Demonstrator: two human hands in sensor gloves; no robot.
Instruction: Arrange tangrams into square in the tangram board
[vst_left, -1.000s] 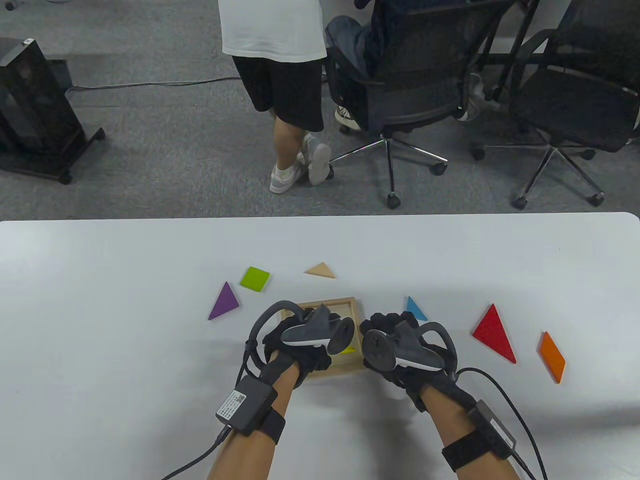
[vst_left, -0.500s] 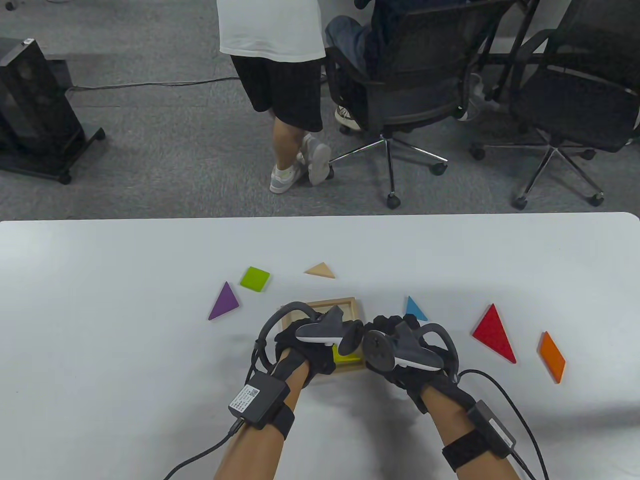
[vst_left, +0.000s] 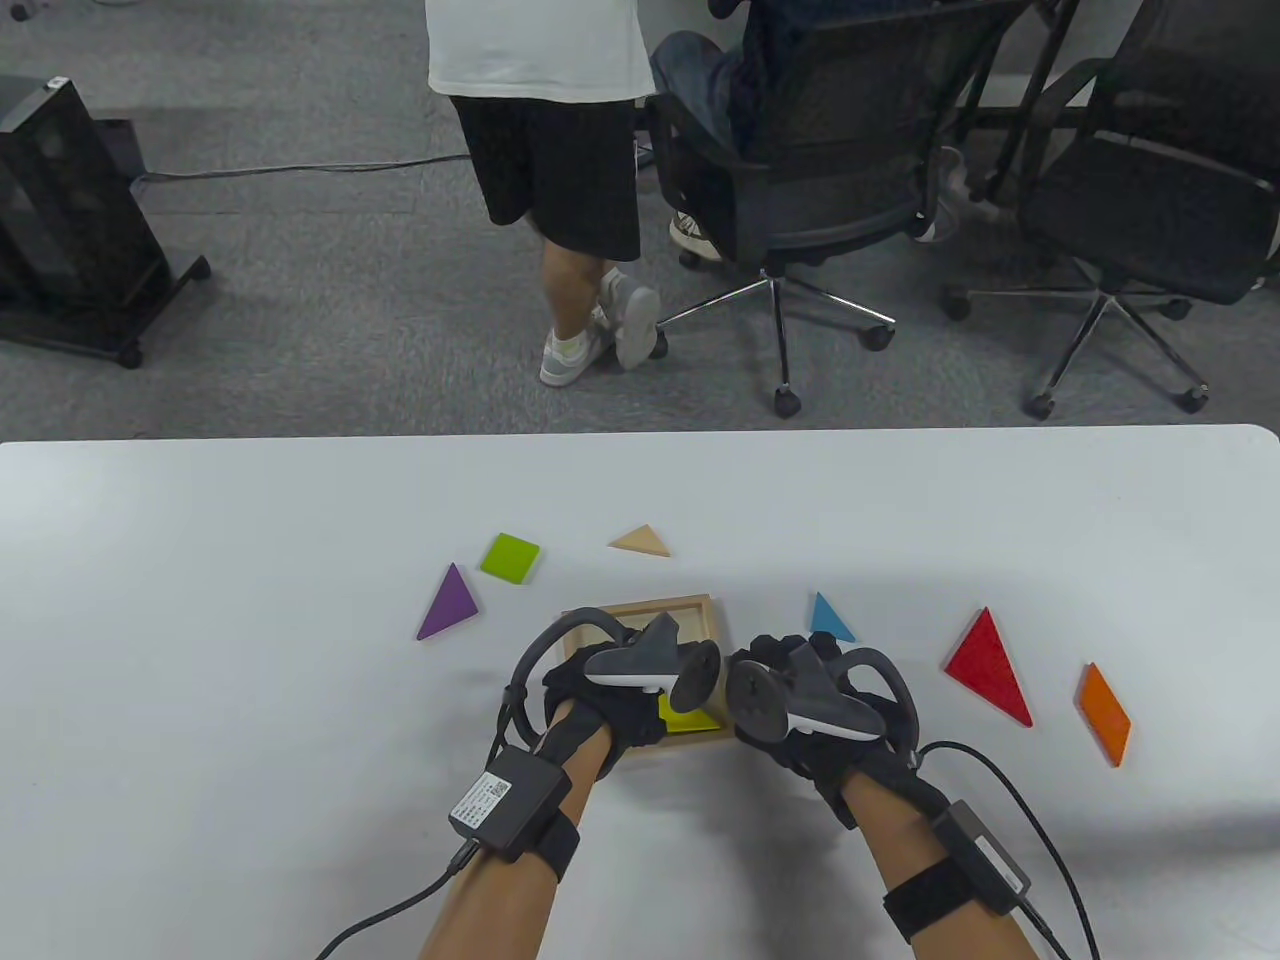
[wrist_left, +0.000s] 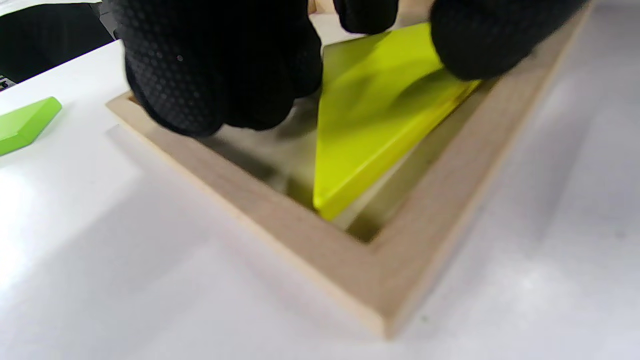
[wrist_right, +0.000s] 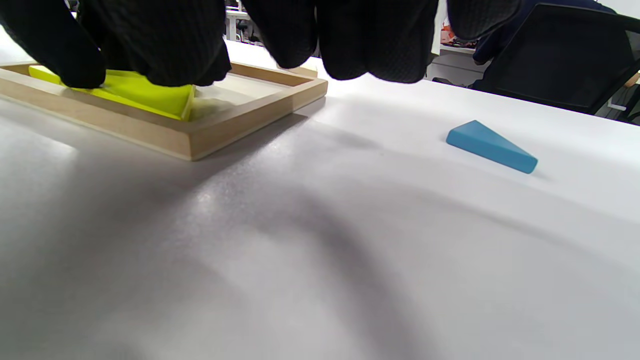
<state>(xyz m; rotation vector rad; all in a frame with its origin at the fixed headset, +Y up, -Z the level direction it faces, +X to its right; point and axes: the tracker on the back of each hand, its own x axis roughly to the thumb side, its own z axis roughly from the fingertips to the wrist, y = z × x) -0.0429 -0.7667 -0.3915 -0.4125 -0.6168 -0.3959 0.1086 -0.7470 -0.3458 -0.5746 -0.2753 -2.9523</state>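
The wooden tangram board (vst_left: 655, 607) lies at the table's near middle. A yellow triangle (wrist_left: 370, 130) sits tilted inside it, one edge raised off the floor, near the board's corner (wrist_left: 380, 280). My left hand (vst_left: 640, 692) is over the board and pinches the yellow triangle (vst_left: 688, 718) between thumb and fingertips. My right hand (vst_left: 775, 665) is at the board's right side. In the right wrist view its leftmost fingertips (wrist_right: 80, 67) rest on the yellow triangle (wrist_right: 145, 95), while the others hang bent above the table. The trackers hide both sets of fingers in the table view.
Loose pieces lie around the board: a purple triangle (vst_left: 447, 603), a green square (vst_left: 509, 557) and a tan triangle (vst_left: 640, 541) to the left and behind, and a blue triangle (vst_left: 829, 618), a red triangle (vst_left: 988, 667) and an orange parallelogram (vst_left: 1103, 714) to the right. Beyond the table are office chairs and a standing person.
My left hand has shifted a little to the right over the board, and more of the yellow triangle shows at the board's near right corner. The right hand has barely moved.
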